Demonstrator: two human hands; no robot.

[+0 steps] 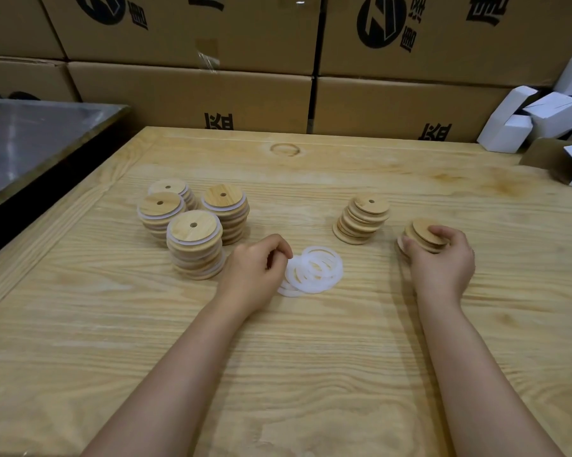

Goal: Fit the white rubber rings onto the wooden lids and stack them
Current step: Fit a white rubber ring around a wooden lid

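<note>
A pale wooden counter (278, 357) fills most of the frame. At centre lies a loose pile of white rings (314, 270), overlapping one another. The left hand (256, 268) rests just left of the pile, its fingers curled and pinched onto the pile's left edge. At centre right, the right hand (441, 255) is clamped on a short stack of lids (423, 237), fingers over the top and thumb against its left side. Just left of it stands a leaning stack of bare lids (362, 219). At centre left, four stacks of ringed lids (194, 232) stand close together. Cardboard boxes (192, 94) line the top of the frame, with white cartons (541, 117) at upper right
</note>
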